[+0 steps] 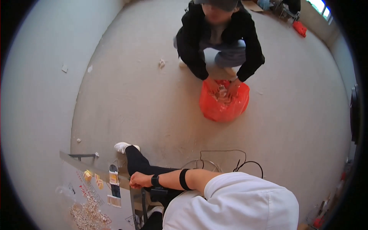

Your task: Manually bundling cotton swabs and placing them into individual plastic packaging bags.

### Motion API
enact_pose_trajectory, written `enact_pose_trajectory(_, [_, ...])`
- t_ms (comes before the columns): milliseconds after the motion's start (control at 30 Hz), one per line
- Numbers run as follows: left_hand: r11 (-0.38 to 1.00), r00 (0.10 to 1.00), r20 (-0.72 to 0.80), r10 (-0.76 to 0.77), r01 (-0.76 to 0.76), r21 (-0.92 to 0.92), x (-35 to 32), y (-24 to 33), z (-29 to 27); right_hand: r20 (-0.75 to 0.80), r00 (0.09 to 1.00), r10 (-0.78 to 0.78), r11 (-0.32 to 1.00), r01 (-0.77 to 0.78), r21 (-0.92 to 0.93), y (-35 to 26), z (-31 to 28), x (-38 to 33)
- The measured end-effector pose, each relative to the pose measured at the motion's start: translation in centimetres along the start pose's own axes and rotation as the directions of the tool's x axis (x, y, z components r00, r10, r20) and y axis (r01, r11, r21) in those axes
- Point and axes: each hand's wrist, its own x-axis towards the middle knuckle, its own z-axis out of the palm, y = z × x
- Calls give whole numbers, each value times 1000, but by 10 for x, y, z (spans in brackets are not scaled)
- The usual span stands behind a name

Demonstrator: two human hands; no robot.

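Note:
My right hand [140,180] is at the right edge of the table [120,214], its forearm reaching in from the right with a dark watch and a black strap on it. Its fingers are curled closed; whatever they hold, if anything, is too small to make out. Just left of it on the table lies a dark strip [115,191] with pale, stick-like pieces in rows at its ends. Farther left are small yellow blocks [87,175] and a heap of small whitish pieces [88,214]. My left hand does not show.
Ahead, a crouching person [218,34] in dark clothes has both hands inside a red plastic bag [224,109] of pale pieces on the floor. Black cables [249,162] lie near a round metal ring [209,165] beside my arm. A wall [42,96] runs along the left.

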Motion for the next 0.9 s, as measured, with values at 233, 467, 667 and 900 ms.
enact_pose_trajectory(233, [-499, 925, -70, -374, -264, -826, -9, 4, -64, -63, 998, -31, 998, 28, -54, 0, 11, -1])
enact_pose_trajectory(467, [122, 916, -240, 322, -291, -949, -57, 132, -61, 85, 996, -4, 940, 33, -339, -9, 20, -10])
enact_pose_trajectory(667, [469, 772, -633, 51, -578, -668, -120, 217, -77, 114, 993, -34, 711, 104, -695, -1, 13, -11])
enact_pose_trajectory(900, [35, 934, -344, 98, -349, -937, -112, 183, -23, 434, 877, -203, 234, 474, -849, 13, 21, -8])
